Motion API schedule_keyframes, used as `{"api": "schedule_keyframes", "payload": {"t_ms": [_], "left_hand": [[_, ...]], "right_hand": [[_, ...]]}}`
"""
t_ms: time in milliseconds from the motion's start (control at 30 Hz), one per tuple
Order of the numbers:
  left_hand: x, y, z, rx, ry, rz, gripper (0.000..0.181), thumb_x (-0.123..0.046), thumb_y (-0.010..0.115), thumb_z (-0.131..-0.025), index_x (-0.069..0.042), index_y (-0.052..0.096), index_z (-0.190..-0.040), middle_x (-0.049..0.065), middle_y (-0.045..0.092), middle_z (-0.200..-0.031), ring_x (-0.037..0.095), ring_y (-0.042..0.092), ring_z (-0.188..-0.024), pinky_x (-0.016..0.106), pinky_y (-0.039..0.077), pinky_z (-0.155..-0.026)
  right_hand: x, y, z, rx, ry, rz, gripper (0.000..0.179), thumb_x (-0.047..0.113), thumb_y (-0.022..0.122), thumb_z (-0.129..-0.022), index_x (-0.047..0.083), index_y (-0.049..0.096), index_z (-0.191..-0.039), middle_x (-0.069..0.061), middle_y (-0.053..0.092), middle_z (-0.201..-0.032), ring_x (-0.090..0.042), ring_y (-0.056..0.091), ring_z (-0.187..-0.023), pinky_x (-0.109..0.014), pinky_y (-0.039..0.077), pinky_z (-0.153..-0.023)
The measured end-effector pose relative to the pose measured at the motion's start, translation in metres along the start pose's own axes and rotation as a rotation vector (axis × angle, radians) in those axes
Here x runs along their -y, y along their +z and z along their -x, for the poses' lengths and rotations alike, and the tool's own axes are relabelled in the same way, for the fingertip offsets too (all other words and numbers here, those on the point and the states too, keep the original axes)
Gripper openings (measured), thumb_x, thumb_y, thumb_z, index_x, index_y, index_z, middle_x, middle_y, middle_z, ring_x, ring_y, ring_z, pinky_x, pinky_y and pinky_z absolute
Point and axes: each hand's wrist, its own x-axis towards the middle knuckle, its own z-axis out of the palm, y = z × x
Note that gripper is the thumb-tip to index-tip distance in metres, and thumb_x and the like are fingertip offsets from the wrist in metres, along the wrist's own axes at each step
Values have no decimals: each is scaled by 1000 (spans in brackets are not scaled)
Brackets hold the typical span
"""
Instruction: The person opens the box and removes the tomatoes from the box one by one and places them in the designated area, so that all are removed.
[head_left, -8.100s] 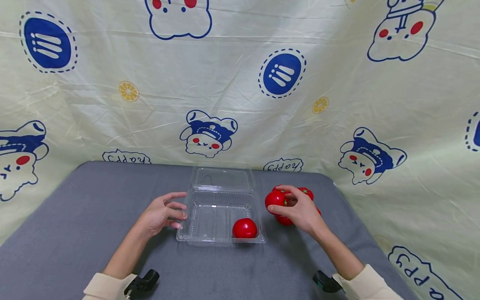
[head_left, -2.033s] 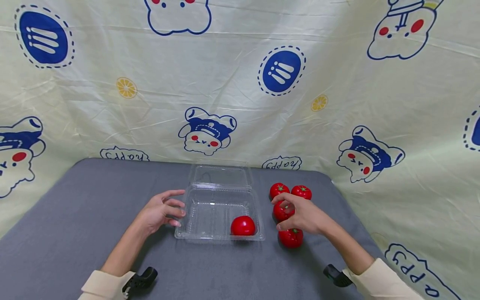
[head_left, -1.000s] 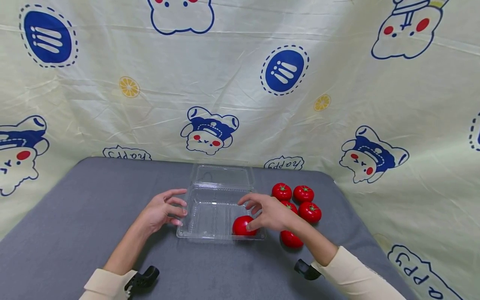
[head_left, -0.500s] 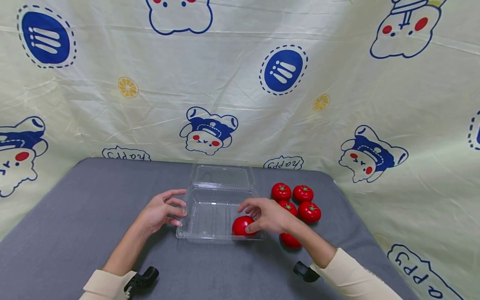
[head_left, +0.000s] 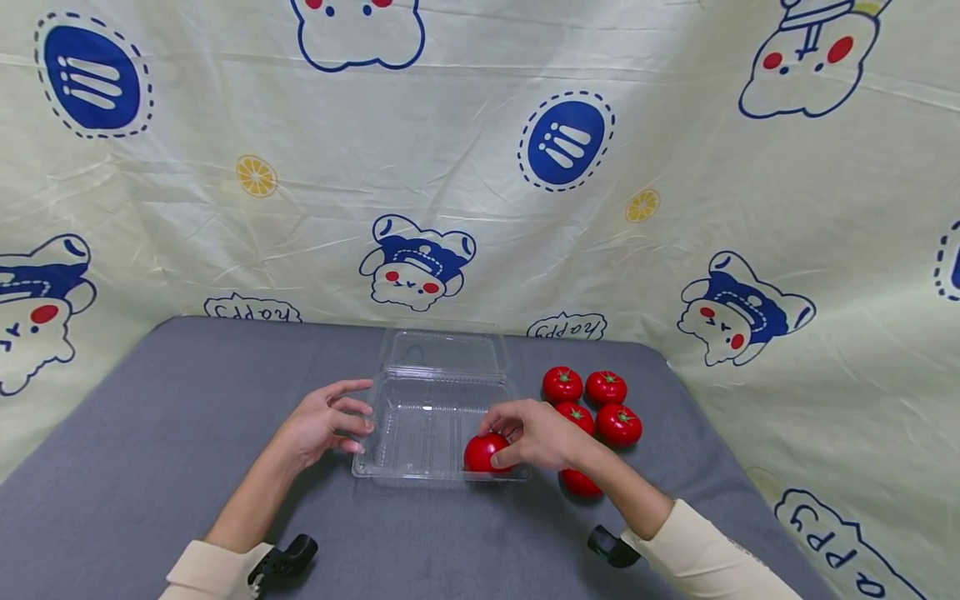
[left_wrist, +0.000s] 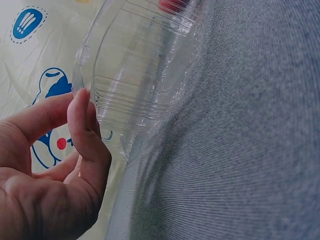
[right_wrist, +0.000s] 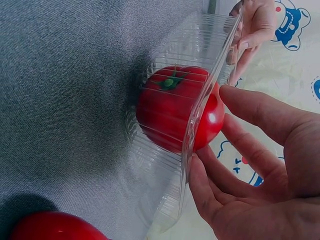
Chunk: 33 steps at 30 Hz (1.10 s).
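A clear plastic clamshell container (head_left: 408, 433) lies with its lid (head_left: 445, 352) folded back, away from me. One red tomato (head_left: 482, 451) sits in its near right corner, its green stem (right_wrist: 170, 82) facing down in the right wrist view. My right hand (head_left: 536, 433) reaches over the container's right wall, thumb and fingers around the tomato's upper part. My left hand (head_left: 318, 423) is at the container's left rim, fingers loosely bent and fingertips against the plastic (left_wrist: 90, 75). Nothing is gripped in it.
Several more tomatoes (head_left: 618, 425) stand in a group right of the container, stems up; my right forearm partly covers the nearest tomato (head_left: 581, 482). Grey cloth (head_left: 210, 400) covers the table. A patterned curtain (head_left: 465, 158) hangs behind it.
My right hand has moved left from the tomato group to the tomato in the container, and its fingers have come in around it. The left hand stays at the rim.
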Motion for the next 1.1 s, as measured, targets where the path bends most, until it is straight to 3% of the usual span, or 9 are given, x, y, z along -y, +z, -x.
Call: {"api": "schedule_keyframes", "payload": {"t_ms": [1100], "left_hand": [[2,0,0,-6,0,2,78,7,69,-84,-1,37,-153,14,63,-109,14,66,-75,27,59,-55]], "right_hand": [[-2,8,-3,-84,-4,62,32,16,81,-84,18,72,-115,-5,71,-116,-22,64,-102,-33,58,-81]]}}
